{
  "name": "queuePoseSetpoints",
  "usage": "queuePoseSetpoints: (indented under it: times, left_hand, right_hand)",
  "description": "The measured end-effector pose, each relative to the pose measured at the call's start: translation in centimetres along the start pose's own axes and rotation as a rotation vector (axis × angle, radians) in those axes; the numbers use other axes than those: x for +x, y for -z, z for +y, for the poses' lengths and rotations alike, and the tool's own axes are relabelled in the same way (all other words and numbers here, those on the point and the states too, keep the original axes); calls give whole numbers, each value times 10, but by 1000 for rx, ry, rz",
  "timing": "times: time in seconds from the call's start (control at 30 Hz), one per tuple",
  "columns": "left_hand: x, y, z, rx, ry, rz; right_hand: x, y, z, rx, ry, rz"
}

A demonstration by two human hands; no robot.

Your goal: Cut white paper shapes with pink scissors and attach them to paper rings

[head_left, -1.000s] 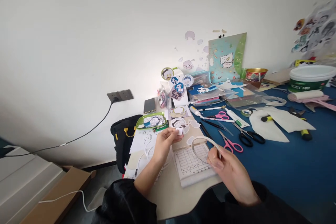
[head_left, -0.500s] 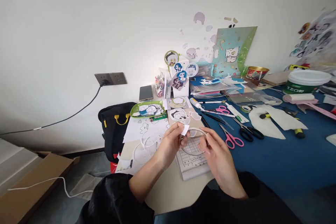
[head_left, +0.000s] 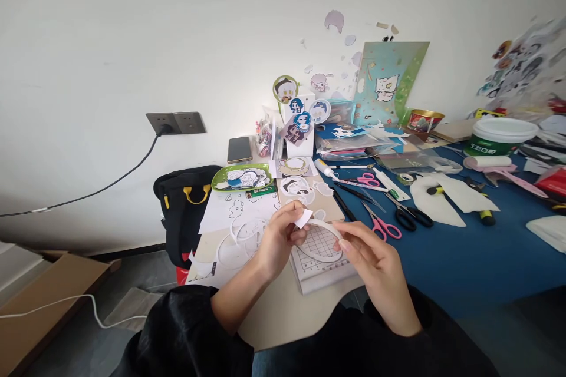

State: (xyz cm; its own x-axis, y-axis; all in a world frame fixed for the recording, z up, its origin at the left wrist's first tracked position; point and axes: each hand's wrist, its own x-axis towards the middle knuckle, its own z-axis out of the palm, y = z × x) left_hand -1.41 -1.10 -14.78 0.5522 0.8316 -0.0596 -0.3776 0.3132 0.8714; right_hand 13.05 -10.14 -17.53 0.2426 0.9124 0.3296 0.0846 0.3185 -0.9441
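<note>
Between my two hands is a thin white ring, tilted above a gridded pad. My left hand is closed at the ring's left side, and a small white paper piece sticks up from its fingertips. On the right, my right hand pinches the ring's edge between thumb and fingers. Part of the ring is hidden behind the left fingers. Just beyond it lie cut-out paper pictures on a tan board.
A green tray of cut-outs sits left of the board. Pink-handled scissors and black-handled scissors lie to the right on the blue surface. White paper rings rest left of my hands. A black bag stands beside the table.
The ring has turned and now shows more of its white face. My right hand's fingers have straightened along its edge. The whole view has shifted slightly.
</note>
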Motion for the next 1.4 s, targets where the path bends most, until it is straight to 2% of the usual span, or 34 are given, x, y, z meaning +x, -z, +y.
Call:
queuePoseSetpoints:
  times: [0.17,0.4,0.6,0.67,0.73,0.8,0.97,1.03,1.13,1.23,1.3,1.4]
  left_hand:
    - [-2,-1,1,36,-19,-12]
    - [-2,-2,0,46,14,-17]
    - [2,0,-5,-57,97,-7]
    - [3,1,-7,-122,125,-11]
    - [4,1,-8,-161,140,-7]
    - [3,-1,-9,-164,134,8]
    - [3,-5,-11,-169,120,12]
    - [2,-6,-13,-157,119,-10]
    - [1,-5,-14,75,-36,-7]
    - [0,-2,-15,636,-291,49]
    - [3,1,-17,1017,-413,54]
    - [12,6,-21,1340,-535,-5]
  right_hand:
    - [-5,0,-5,-133,124,-22]
    - [-9,-4,-2,-103,149,52]
    - [-14,-2,-6,13,222,228]
    - [-13,-1,-5,6,155,198]
    - [-13,-1,-3,-13,26,102]
    - [-14,-4,1,5,-75,74]
    - [-19,-17,13,132,-49,381]
    - [-20,-19,14,200,13,435]
    - [-22,-15,8,256,104,438]
    - [-26,-4,-4,277,144,402]
    - [-28,3,-10,286,129,370]
    - [-29,10,-15,286,68,327]
